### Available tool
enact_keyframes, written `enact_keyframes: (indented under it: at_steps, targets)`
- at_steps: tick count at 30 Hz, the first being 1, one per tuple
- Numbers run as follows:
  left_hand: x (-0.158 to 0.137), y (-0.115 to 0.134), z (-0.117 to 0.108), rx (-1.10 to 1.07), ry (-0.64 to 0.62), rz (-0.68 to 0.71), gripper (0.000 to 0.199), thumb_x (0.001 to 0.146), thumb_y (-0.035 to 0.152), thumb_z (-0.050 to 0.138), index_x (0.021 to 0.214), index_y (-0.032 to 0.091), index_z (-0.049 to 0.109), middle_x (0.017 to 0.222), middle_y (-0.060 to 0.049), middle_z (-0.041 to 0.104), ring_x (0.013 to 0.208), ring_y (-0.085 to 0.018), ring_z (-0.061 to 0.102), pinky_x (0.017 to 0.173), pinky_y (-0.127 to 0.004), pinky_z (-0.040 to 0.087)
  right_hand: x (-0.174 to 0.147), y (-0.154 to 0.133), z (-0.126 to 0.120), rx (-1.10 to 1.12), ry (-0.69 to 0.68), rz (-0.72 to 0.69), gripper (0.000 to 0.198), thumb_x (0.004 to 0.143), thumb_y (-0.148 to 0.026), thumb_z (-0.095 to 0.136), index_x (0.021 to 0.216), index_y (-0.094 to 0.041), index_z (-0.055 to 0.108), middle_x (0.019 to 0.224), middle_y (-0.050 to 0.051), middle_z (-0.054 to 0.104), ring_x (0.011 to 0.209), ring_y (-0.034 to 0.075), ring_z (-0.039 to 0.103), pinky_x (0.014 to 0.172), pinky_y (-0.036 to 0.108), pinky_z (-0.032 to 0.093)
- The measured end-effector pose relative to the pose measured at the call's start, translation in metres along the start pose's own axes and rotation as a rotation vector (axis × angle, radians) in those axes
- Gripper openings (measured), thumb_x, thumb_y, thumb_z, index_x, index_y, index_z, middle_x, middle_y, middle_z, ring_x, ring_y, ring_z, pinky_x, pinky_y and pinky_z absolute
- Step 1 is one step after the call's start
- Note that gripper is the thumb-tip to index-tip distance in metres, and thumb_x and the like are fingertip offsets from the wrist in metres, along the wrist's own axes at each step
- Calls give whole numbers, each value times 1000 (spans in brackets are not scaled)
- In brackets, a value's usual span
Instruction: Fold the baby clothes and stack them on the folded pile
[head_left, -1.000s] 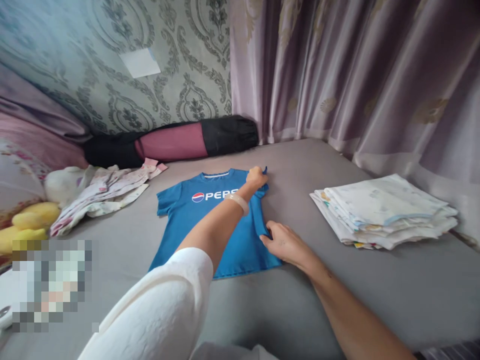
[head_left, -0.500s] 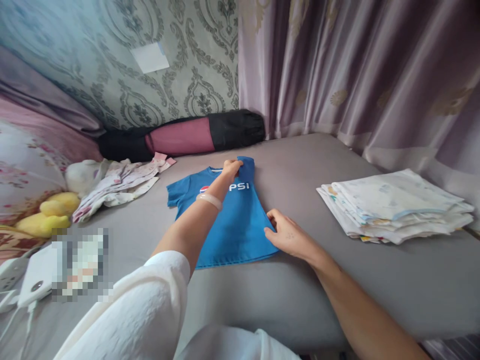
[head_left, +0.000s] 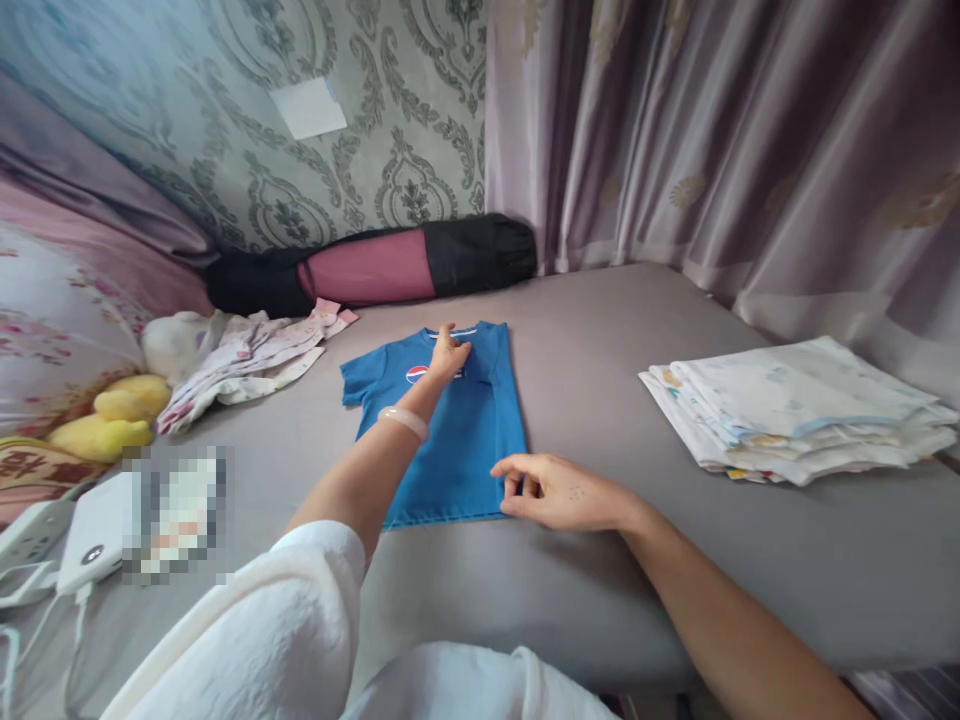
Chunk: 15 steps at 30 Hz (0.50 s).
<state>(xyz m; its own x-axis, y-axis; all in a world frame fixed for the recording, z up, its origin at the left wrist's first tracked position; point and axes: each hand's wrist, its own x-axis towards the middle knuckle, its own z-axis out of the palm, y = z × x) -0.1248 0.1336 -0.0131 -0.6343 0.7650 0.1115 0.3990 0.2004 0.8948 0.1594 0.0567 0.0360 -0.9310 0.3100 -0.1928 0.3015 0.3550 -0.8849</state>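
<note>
The shirt lies front up on the bed, in the middle of our view, its collar away from us and its hem toward us. By our judgement the work is partway along: a long strip down the right side is turned in over the front, and no sleeve sticks out there. The left sleeve lies spread out, so that side looks not yet done. We see part of the round logo; most of the lettering is covered.

Our left arm reaches diagonally across the shirt, bangle at the wrist, and our left hand is over the chest just below the collar. Its thumb and forefinger spread apart with no cloth visible between them; the other fingers are too hidden to tell.

Our right arm comes in from the lower right, and our right hand is at the shirt's lower right corner, back of the hand up. Its fingers are loosely curled, the thumb apart from them, with no cloth visibly gripped. We cannot tell whether the fingertips touch the fabric.
</note>
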Motion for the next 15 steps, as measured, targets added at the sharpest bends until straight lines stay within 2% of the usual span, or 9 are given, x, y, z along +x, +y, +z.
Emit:
enact_keyframes:
  at_steps: [1, 3, 5, 6, 8, 12, 13, 15]
  targets:
    - [-2, -2, 0, 29, -7, 48, 53, 77, 20, 65, 128, 16, 50, 77, 1, 61, 69, -14, 59, 70, -26, 49, 2, 0, -1, 53, 11, 5, 36, 87, -39, 55, 114, -17, 63, 91, 3, 68, 69, 12, 59, 63, 23, 45]
    - [-7, -6, 0, 56, -37, 102, 50, 79, 22, 65, 127, 18, 53, 79, 1, 62, 72, -14, 59, 74, -27, 49, 5, 0, -3, 58, 185, 25, 31, 91, -41, 49, 102, -18, 67, 85, 2, 69, 71, 13, 60, 65, 23, 45]
    - [-10, -9, 0, 105, -84, 169, 41, 81, 25, 64, 121, 17, 60, 83, -2, 64, 78, -16, 60, 79, -28, 50, 8, 2, -4, -52, 384, 45, 25, 90, -38, 50, 95, -20, 68, 83, 1, 69, 73, 13, 60, 69, 23, 44]
    - [-11, -9, 0, 134, -101, 201, 36, 82, 26, 63, 117, 17, 63, 87, -3, 66, 82, -17, 61, 82, -29, 49, 8, 3, -4, -116, 418, 46, 22, 89, -36, 53, 93, -21, 69, 83, 0, 68, 73, 13, 60, 70, 23, 44]
    - [-14, -11, 1, 194, -112, 248, 28, 83, 25, 61, 109, 16, 67, 97, -7, 68, 90, -19, 61, 88, -32, 49, 7, 5, -4, -216, 347, 23, 17, 85, -32, 58, 89, -21, 70, 83, 0, 68, 73, 13, 59, 70, 23, 43]
    - [-19, -13, 4, 261, -81, 273, 25, 82, 23, 61, 105, 17, 68, 108, -9, 67, 97, -21, 60, 94, -35, 47, 2, 6, -8, -230, 46, -10, 17, 84, -31, 58, 82, -20, 71, 78, 0, 68, 70, 13, 59, 66, 22, 43]
    - [-19, -13, 4, 262, -74, 275, 26, 82, 23, 61, 106, 17, 68, 107, -9, 66, 97, -21, 60, 94, -35, 47, 2, 6, -10, -208, 15, 6, 21, 87, -33, 55, 81, -20, 71, 75, 0, 68, 69, 13, 60, 65, 23, 44]
    - [-20, -14, 6, 255, -55, 274, 27, 81, 22, 62, 107, 16, 67, 108, -9, 64, 96, -20, 61, 92, -34, 48, 7, 5, -14, -225, 121, 34, 31, 92, -35, 45, 84, -20, 71, 78, 1, 70, 74, 15, 62, 69, 24, 46]
